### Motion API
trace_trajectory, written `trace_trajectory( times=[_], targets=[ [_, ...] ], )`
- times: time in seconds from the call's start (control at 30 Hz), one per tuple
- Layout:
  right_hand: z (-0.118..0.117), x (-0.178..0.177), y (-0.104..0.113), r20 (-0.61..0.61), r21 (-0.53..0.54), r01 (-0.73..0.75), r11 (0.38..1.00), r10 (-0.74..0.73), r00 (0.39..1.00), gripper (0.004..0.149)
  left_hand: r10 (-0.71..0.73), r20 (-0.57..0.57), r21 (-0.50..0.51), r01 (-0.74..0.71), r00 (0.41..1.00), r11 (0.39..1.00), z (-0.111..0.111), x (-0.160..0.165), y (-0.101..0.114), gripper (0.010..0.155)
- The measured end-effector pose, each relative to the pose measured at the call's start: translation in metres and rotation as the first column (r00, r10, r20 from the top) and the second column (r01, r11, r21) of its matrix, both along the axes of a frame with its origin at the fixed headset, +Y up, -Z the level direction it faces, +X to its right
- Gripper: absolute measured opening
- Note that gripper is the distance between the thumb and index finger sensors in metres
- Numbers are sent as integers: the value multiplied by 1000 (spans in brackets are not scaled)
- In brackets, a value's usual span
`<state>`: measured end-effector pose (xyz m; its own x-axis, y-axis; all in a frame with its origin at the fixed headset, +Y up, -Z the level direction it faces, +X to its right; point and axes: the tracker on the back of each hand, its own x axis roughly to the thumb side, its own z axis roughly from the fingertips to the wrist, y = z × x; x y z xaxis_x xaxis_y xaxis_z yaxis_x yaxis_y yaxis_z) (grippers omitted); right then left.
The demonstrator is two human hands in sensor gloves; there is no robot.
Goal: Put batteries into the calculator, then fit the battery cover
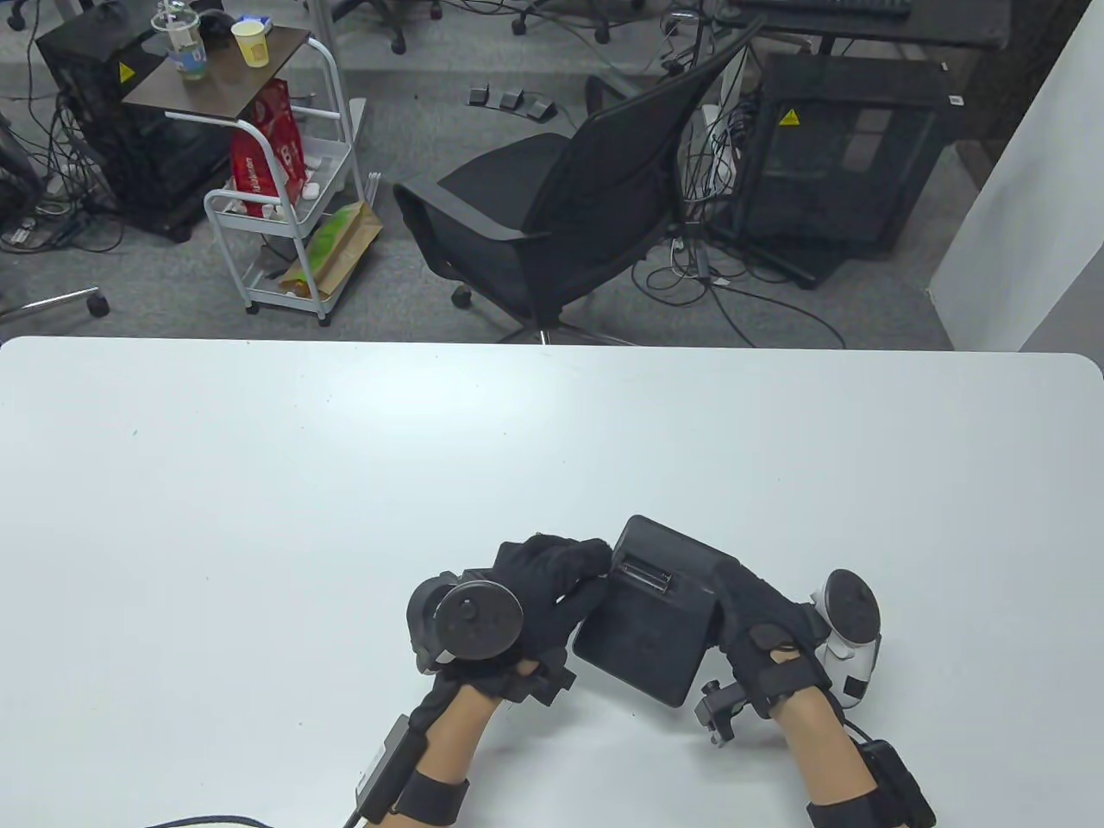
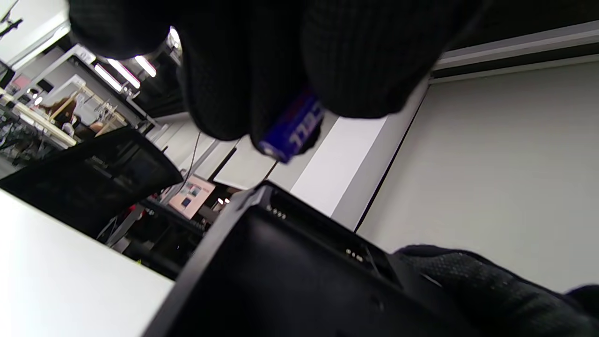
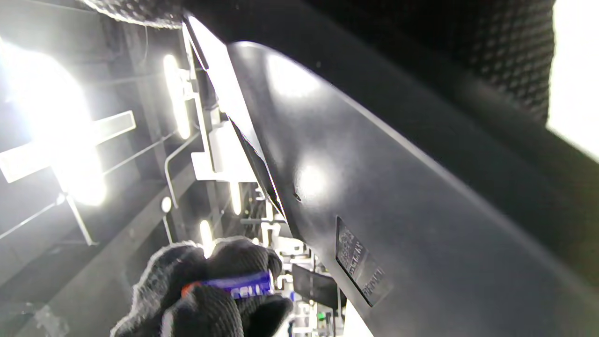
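Note:
The black calculator (image 1: 655,617) is held back side up above the table, its open battery slot (image 1: 642,572) near the far edge. My right hand (image 1: 759,625) grips its right side. My left hand (image 1: 552,586) pinches a blue battery (image 2: 292,127) in its fingertips, just left of the slot and close above the calculator's edge (image 2: 281,220). The battery also shows in the right wrist view (image 3: 238,285), held in the left fingers beside the calculator's back (image 3: 374,210). No battery cover is in view.
The white table (image 1: 345,483) spreads around the hands. Beyond its far edge stand a black office chair (image 1: 561,216), a white cart (image 1: 285,216) and black cabinets.

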<state>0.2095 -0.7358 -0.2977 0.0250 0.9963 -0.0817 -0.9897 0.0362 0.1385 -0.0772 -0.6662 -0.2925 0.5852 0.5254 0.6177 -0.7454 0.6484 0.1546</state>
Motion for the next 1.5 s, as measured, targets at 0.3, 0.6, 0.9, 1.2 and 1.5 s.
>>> trace_trajectory(
  times=[0.3, 0.6, 0.9, 1.2, 1.5],
  targets=[
    [4, -12, -1, -43, -13, -26, 1000, 26, 999, 60, -54, -30, 87, 57, 998, 995, 9, 11, 0, 46],
    [6, -14, 0, -52, -7, -46, 999, 45, 998, 60, -221, -84, 181, 233, 972, 955, 21, 29, 1, 45],
    [5, -13, 0, -56, 8, -67, 998, 68, 996, 60, -339, -115, 232, 357, 934, 905, 27, 37, 3, 44],
    [4, -13, 1, -38, 53, -105, 993, 107, 994, 60, -427, -157, 269, 455, 890, 849, 31, 49, 2, 44],
    [3, -10, -2, -22, 44, -107, 993, 109, 994, 60, -504, -188, 262, 538, 843, 801, 30, 60, -5, 45]
  ],
)
